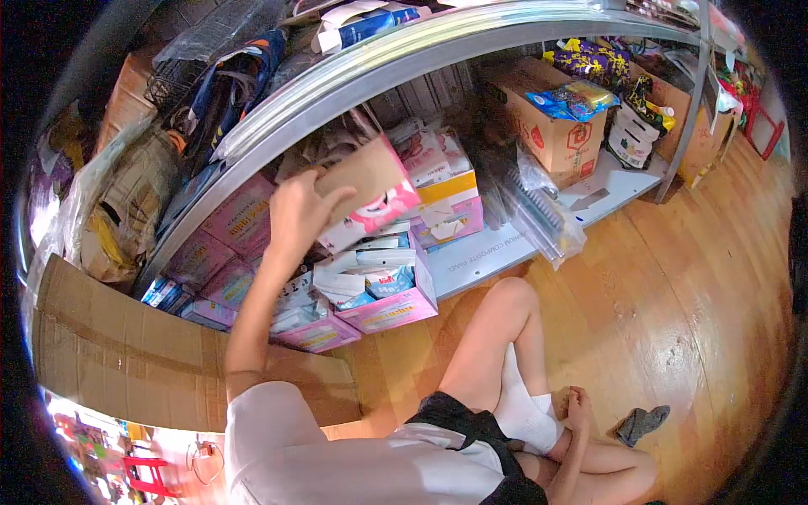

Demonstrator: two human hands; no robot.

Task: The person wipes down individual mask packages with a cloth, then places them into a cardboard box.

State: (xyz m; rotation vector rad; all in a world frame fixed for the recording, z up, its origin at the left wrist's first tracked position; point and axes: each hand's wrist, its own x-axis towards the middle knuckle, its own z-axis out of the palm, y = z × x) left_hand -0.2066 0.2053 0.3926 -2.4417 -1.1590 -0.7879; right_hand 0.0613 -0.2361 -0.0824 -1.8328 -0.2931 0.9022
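Observation:
My left hand (305, 206) reaches up to the lower shelf. Its thumb and fingers grip a pink-and-brown cardboard box (370, 183), tilted above the other boxes. Just below it, an open pink box (389, 310) is packed with white and blue packets (379, 273). A similar pink box (320, 332) stands to its left. My right hand (577, 407) rests low beside my white sock (523, 412), fingers loosely curled, nothing visible in them. On the floor to its right lies a dark grey sock-like cloth (643, 425).
A metal shelf edge (379, 84) runs above the boxes. Further right are a brown carton (547, 126) and a clear plastic-wrapped item (543, 215) jutting over the lower shelf panel (484, 257). A large cardboard sheet (135, 362) stands at left. The floor (623, 311) is wooden.

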